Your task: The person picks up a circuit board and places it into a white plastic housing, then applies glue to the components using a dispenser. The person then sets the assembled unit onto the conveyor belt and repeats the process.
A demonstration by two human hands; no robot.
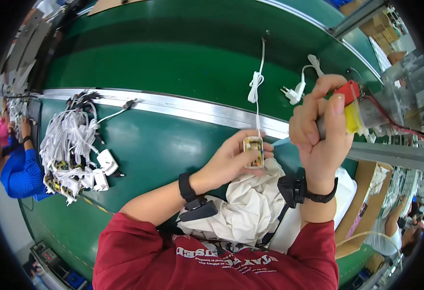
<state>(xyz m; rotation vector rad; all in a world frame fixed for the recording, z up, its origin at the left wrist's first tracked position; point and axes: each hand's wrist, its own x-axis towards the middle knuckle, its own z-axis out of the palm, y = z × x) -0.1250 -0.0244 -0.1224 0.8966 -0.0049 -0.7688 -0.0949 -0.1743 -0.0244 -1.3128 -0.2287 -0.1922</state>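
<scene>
My left hand (233, 157) is closed around a small open white adapter case (253, 163). Yellowish and brown electronic parts fill the case, and a white cable (256, 81) runs from its top edge away across the bench. Raised to the right, my right hand (321, 123) wraps round a grey cylindrical tool (388, 99) with a red switch (348, 92), yellow tape and red wiring. A pale blue pointed tip (280, 142) shows between the two hands, close beside the case. My palm and fingers hide much of the tool's body.
On the left lies a heap of white cables (69, 135) with white plug adapters (107, 162). A metal rail (183, 108) crosses the green bench, with a white two-pin plug (294, 92) beyond it. White cloth (255, 203) covers my lap; a cardboard box (364, 193) stands right. Other people sit at both sides.
</scene>
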